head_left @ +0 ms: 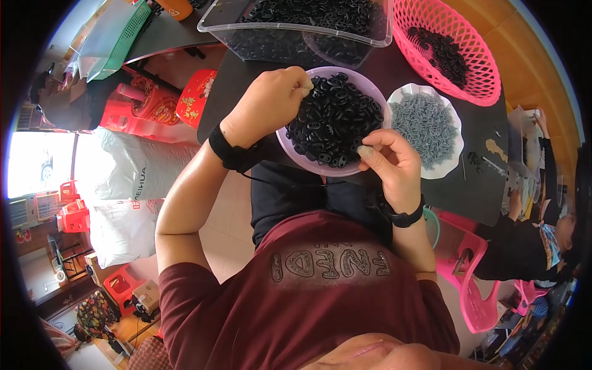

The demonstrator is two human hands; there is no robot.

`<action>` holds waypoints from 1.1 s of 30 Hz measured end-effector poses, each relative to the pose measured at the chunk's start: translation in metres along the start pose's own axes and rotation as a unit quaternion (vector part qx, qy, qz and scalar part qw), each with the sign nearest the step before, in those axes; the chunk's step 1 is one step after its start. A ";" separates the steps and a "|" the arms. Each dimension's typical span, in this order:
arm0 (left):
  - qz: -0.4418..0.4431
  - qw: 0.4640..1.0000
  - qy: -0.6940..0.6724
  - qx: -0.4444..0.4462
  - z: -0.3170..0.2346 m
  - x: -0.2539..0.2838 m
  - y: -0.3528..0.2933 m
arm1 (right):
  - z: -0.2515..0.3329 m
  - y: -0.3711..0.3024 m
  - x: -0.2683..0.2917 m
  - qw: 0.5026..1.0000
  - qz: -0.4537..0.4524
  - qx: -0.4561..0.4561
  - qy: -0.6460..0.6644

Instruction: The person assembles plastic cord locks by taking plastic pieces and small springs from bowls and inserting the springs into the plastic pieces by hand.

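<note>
A lilac bowl (285,143) heaped with small black oval plastic pieces (339,114) stands at the near edge of the dark table, just in front of me. My left hand (274,98) is closed over the bowl's left rim, its fingertips pressed together; whatever they hold is hidden. At the lower right rim, my right hand (393,161) pinches with thumb and forefinger close to the black pieces. Anything between those fingertips is too small to make out. Beside the bowl, on the right, sits a white scalloped dish (455,154) full of small grey-blue plastic parts (425,123).
A clear plastic bin (296,26) of black pieces stands behind the bowl. To its right is a pink lattice basket (487,68) with more of them. White sacks (135,166) stand at left. Another person (518,246) is at the right, near a pink chair (475,296).
</note>
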State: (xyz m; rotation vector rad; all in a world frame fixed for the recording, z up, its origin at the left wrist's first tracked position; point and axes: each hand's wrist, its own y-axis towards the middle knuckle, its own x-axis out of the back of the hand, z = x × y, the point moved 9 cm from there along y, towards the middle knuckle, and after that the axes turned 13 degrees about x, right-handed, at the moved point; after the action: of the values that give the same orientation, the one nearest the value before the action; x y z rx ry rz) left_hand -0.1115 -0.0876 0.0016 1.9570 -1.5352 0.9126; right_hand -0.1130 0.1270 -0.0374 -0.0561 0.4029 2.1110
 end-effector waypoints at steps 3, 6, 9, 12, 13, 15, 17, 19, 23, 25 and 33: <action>-0.019 0.997 0.050 -0.064 -0.006 0.002 -0.005 | 0.001 0.001 0.001 1.000 0.002 0.010 -0.003; 0.006 0.990 0.109 -0.088 -0.010 -0.009 -0.005 | -0.003 0.000 0.003 1.000 -0.009 -0.009 0.017; 0.020 0.984 0.158 -0.077 -0.009 -0.019 0.000 | -0.006 -0.001 0.004 0.999 -0.020 -0.018 0.034; 0.018 0.983 0.173 -0.063 -0.003 -0.023 0.001 | -0.007 -0.001 0.004 0.998 -0.025 -0.021 0.047; 0.013 0.982 0.178 -0.060 -0.001 -0.023 0.001 | -0.008 0.000 0.005 0.998 -0.029 -0.023 0.052; -0.003 0.989 0.132 -0.066 -0.005 -0.017 -0.001 | -0.008 -0.001 0.008 0.998 -0.034 -0.025 0.051; -0.019 0.994 0.086 -0.069 -0.008 -0.010 -0.005 | -0.009 -0.001 0.010 0.998 -0.038 -0.027 0.052; -0.063 0.993 0.062 -0.074 -0.014 0.000 -0.013 | -0.012 -0.002 0.012 0.997 -0.040 -0.040 0.055; 0.045 0.992 -0.117 -0.028 -0.045 -0.012 -0.049 | -0.003 -0.002 0.002 0.998 -0.030 -0.018 0.045; 0.127 0.962 -0.240 0.021 -0.050 -0.034 -0.063 | 0.003 0.000 -0.004 0.997 -0.033 -0.005 0.063; 0.130 0.890 -0.422 0.113 -0.033 -0.059 -0.068 | 0.018 -0.001 0.000 1.000 -0.006 0.015 0.018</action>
State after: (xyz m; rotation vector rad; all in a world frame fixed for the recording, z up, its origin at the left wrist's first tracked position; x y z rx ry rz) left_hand -0.0606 -0.0086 -0.0188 2.5419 -2.2839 0.3118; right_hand -0.1097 0.1330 -0.0204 -0.0787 0.4542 2.0945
